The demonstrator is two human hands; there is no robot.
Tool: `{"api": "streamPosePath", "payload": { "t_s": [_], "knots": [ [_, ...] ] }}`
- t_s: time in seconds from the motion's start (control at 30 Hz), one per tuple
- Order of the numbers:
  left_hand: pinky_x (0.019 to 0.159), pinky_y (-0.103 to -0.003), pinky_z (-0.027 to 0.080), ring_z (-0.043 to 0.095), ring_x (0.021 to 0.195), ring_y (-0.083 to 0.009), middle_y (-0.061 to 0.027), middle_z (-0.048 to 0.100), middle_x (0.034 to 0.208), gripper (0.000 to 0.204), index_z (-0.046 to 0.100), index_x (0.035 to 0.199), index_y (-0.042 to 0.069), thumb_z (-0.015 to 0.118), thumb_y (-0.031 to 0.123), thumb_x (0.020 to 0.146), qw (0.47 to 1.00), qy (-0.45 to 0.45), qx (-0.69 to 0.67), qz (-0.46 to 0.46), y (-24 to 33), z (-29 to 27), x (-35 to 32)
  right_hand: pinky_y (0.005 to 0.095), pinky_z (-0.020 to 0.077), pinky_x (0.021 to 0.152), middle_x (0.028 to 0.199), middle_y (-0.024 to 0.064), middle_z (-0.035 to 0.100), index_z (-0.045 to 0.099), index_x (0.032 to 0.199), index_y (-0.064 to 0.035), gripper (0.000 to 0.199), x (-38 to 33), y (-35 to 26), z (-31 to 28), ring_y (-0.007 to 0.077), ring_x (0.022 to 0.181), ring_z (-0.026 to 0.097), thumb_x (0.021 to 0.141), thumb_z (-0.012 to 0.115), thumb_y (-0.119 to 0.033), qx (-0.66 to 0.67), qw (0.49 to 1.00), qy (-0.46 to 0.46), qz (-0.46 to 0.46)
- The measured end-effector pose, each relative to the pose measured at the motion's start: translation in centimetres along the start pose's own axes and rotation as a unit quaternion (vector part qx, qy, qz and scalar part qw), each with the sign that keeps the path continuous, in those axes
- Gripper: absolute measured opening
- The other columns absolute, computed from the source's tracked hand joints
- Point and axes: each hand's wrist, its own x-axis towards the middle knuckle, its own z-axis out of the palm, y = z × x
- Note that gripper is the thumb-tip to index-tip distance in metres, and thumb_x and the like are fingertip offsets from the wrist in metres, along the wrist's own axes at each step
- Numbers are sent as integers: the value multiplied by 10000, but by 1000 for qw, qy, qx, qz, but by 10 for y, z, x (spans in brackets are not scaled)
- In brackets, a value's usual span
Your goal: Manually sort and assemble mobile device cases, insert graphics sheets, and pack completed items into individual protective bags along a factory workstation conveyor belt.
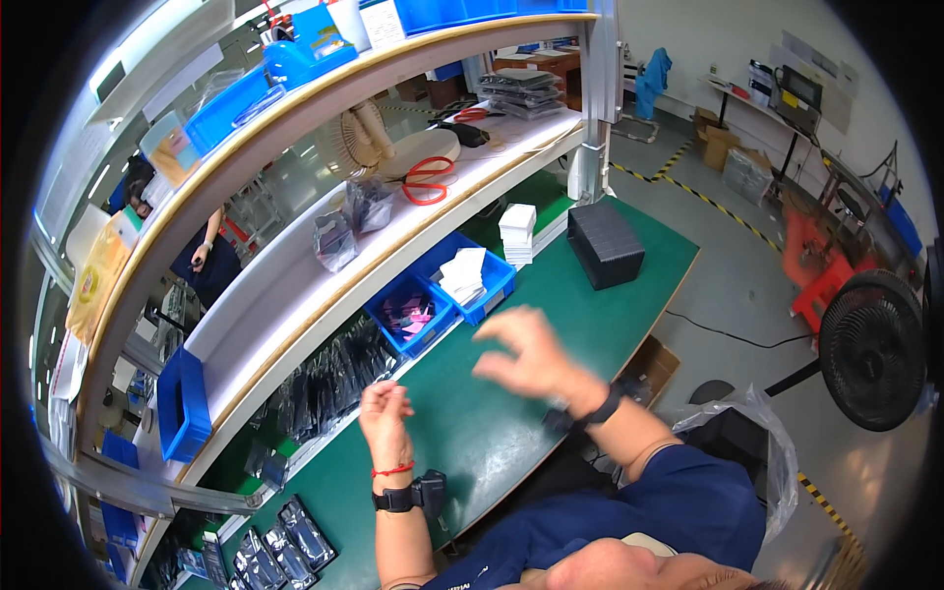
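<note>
Above the green table (634,313) my right hand (531,356) reaches toward the blue bins, its fingers apart and nothing seen in them. My left hand (385,418) is over the table's far edge with fingertips pinched together; whether anything small is between them is hidden. Nearest to the hands stands a blue bin (421,344) with pink and dark small pieces. Beside it, another blue bin (490,310) holds white cards (464,275). Many black items in clear wrap (329,388) stand in a row behind my left hand.
A black box-shaped stack (605,246) and a white stack (517,234) stand at the table's far right. Several black wrapped packs (285,546) lie at the near left. Red-handled scissors (429,181) lie on the shelf (285,285). A black fan (871,349) stands on the right.
</note>
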Motion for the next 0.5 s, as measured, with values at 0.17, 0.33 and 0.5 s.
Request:
{"api": "streamPosePath", "payload": {
  "t_s": [0.17,0.33,0.5],
  "knots": [
    [601,-224,454,549,692,-87,-22,606,791,68,604,886,33,616,75,834,924,-340,170,-40,-10,101,-5,421,432,803,915,146,609,569,1042,-78,441,27,164,-129,328,894,559,702,700,-326,-425,849,246,197],
    [546,-202,420,504,656,-56,15,565,746,208,597,886,56,639,255,844,873,-440,209,-20,-54,218,44,414,436,888,1127,164,594,456,1293,-117,637,33,222,-151,330,1061,551,788,599,-479,-286,849,47,441],
    [595,-276,444,551,675,-143,-57,607,777,465,602,868,8,692,449,751,902,-322,283,-43,-101,320,81,415,450,869,1129,200,582,411,1340,-151,658,33,211,-144,351,1035,564,809,548,-515,-300,846,1,441]
  ]
}}
